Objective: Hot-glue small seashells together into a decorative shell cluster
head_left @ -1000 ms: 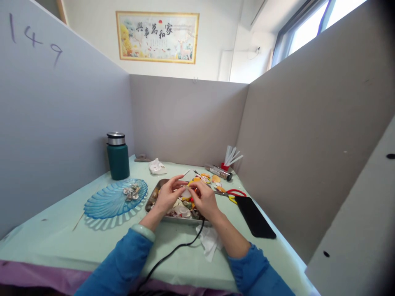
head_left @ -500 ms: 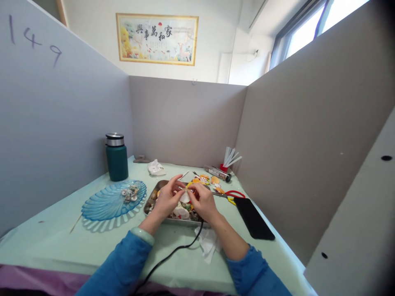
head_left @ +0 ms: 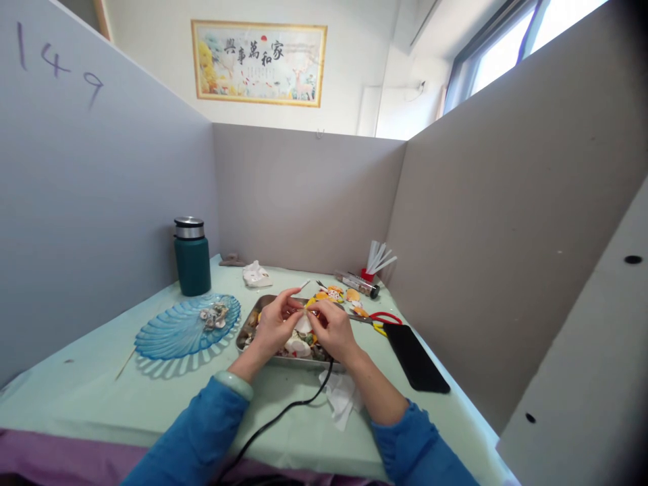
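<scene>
My left hand (head_left: 277, 322) and my right hand (head_left: 331, 329) meet over a metal tray (head_left: 298, 364), thumbs and fingertips pinched together. Between them is a small white shell (head_left: 304, 325), partly covered by the fingers. Beneath, the tray holds several shells and colourful bits, among them a white shell (head_left: 298, 347) near its front side. Just beyond my left fingers a thin white stick (head_left: 304, 285) shows; I cannot tell what it belongs to. A black cable (head_left: 288, 409) runs from under my right hand to the table's front edge.
Left stand a blue scalloped plate (head_left: 172, 337) with a shell cluster (head_left: 214, 315) and a green bottle (head_left: 192, 266). To the right lie scissors (head_left: 385, 318), a black phone (head_left: 416, 358) and orange shells (head_left: 353, 295). Crumpled tissue (head_left: 341, 399) lies in front. Grey partitions (head_left: 308, 196) enclose the table.
</scene>
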The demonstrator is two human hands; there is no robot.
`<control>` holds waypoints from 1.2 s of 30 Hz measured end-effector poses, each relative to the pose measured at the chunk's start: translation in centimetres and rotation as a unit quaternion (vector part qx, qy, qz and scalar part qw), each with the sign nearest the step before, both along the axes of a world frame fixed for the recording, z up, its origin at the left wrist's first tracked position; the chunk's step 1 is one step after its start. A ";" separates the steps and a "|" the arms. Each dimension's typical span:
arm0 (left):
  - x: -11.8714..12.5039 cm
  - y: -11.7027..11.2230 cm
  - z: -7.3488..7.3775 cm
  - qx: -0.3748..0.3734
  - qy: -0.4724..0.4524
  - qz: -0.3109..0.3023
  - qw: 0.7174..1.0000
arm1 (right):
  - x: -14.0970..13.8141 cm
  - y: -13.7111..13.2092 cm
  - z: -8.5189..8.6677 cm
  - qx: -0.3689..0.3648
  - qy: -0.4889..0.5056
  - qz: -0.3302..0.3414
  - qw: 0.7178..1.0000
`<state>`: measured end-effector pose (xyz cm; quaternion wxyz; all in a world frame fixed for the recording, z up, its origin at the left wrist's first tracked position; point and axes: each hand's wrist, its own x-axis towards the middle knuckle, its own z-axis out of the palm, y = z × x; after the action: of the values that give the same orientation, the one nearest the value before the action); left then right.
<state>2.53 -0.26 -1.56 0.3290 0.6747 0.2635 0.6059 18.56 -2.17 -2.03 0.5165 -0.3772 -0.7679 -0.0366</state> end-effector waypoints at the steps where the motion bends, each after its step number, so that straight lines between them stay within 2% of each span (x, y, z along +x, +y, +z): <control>1: 0.0 0.0 0.0 0.002 0.004 0.003 1.000 | 0.0 0.0 0.0 -0.001 -0.001 0.001 1.000; 12: -0.1 0.4 -0.5 0.032 0.062 0.031 0.997 | 0.0 0.0 -0.1 0.000 -0.001 0.003 1.000; 16: 0.1 0.6 -0.4 -0.007 0.043 0.005 0.999 | -0.1 0.0 -0.1 0.000 0.009 -0.002 1.000; 22: 0.1 0.5 0.2 -0.130 -0.006 -0.096 0.987 | -0.1 -0.1 0.0 0.006 0.029 0.007 1.000; 28: -0.2 0.6 0.2 -0.138 -0.032 -0.048 0.989 | -0.1 0.2 -0.2 -0.002 0.053 0.004 0.999; 36: -0.1 0.6 0.1 -0.136 -0.032 -0.082 0.987 | -0.1 -0.1 0.1 -0.005 0.033 0.021 0.999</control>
<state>2.43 0.38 -1.42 0.4749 0.6231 0.2766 0.5566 18.43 -2.25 -1.89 0.5405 -0.3650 -0.7580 -0.0094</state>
